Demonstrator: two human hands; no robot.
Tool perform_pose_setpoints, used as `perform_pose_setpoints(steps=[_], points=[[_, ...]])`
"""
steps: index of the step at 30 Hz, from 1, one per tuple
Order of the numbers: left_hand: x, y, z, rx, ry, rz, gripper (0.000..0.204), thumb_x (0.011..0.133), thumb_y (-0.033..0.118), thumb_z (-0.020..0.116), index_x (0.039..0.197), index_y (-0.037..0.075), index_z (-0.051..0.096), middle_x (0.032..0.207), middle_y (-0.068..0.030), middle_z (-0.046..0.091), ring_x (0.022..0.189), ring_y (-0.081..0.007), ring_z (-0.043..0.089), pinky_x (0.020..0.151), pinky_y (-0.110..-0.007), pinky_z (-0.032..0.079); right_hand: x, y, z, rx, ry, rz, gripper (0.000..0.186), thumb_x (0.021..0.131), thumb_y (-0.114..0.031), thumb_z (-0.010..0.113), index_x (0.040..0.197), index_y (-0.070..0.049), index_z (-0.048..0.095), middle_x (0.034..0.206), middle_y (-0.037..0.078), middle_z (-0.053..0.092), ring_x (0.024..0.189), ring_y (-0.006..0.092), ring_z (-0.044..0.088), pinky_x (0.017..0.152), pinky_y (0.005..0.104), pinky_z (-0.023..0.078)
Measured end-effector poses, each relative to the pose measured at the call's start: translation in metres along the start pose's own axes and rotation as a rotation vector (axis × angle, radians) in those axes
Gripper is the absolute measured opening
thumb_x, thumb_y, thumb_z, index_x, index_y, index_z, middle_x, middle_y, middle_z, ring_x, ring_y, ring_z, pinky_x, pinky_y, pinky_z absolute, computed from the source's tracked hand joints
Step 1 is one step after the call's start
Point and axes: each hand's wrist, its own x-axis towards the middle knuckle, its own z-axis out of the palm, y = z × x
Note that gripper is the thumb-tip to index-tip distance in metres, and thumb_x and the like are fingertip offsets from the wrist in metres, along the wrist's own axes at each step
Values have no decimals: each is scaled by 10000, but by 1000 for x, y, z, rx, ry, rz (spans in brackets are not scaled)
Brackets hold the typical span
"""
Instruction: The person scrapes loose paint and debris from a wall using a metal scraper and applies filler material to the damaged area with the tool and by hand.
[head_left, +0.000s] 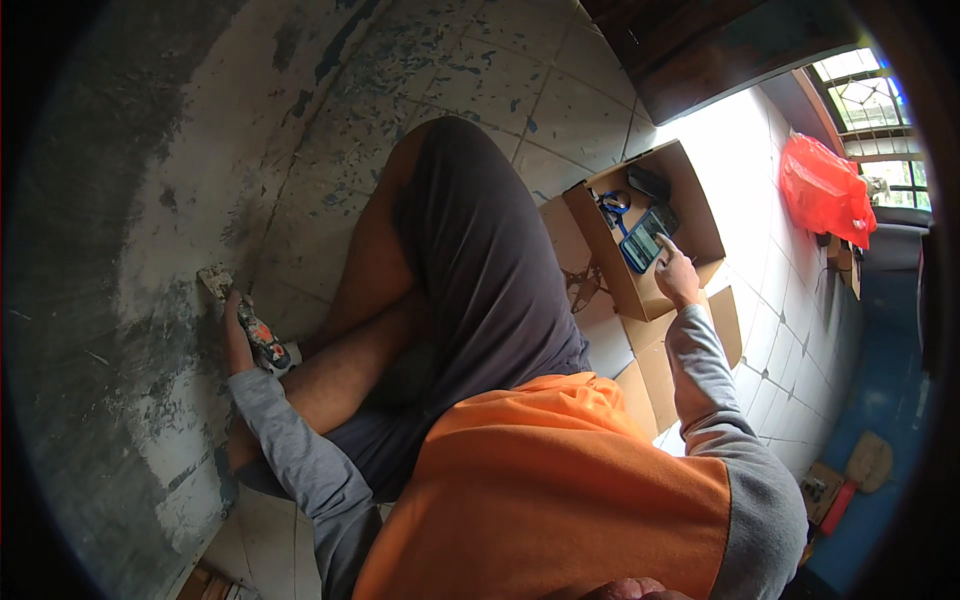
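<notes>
My left hand (pixel 234 322) grips a putty knife (pixel 264 338) with a paint-spattered handle, its crusted metal blade near the grey, patchy wall (pixel 160 400) beside my bent legs. My right hand (pixel 676 275) reaches into an open cardboard box (pixel 708 225) on the right, index finger extended onto or just over the lit screen of a blue-cased phone (pixel 639 250), the other fingers curled and holding nothing visible. A dark object (pixel 648 182) and a blue-and-dark item (pixel 613 208) also lie in the box.
Tiled floor (pixel 500 70) scattered with paint flakes stretches ahead. A dark wooden panel (pixel 700 50) stands beyond the box. At right are a red plastic bag (pixel 820 185), a barred window (pixel 855 95) and a red-handled tool (pixel 840 505). Flattened cardboard (pixel 635 390) lies beside me.
</notes>
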Motion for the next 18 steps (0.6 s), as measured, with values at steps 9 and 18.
perform_pose_setpoints(steps=[9, 18], points=[[-1, 2, 1, 16, -21, 30, 308, 871, 411, 580, 790, 115, 549, 731, 48, 437, 631, -62, 422, 598, -228, 365, 6, 10, 6, -44, 12, 3, 577, 793, -154, 476, 1353, -290, 448, 981, 194, 661, 909, 367, 640, 787, 464, 506], [-12, 12, 5, -9, -22, -10, 299, 863, 409, 587, 799, 121, 540, 739, 42, 433, 634, -71, 422, 604, -226, 362, 13, 7, -10, 40, 164, 72, 563, 810, -166, 477, 1363, -261, 431, 969, 192, 659, 876, 365, 642, 749, 468, 502]])
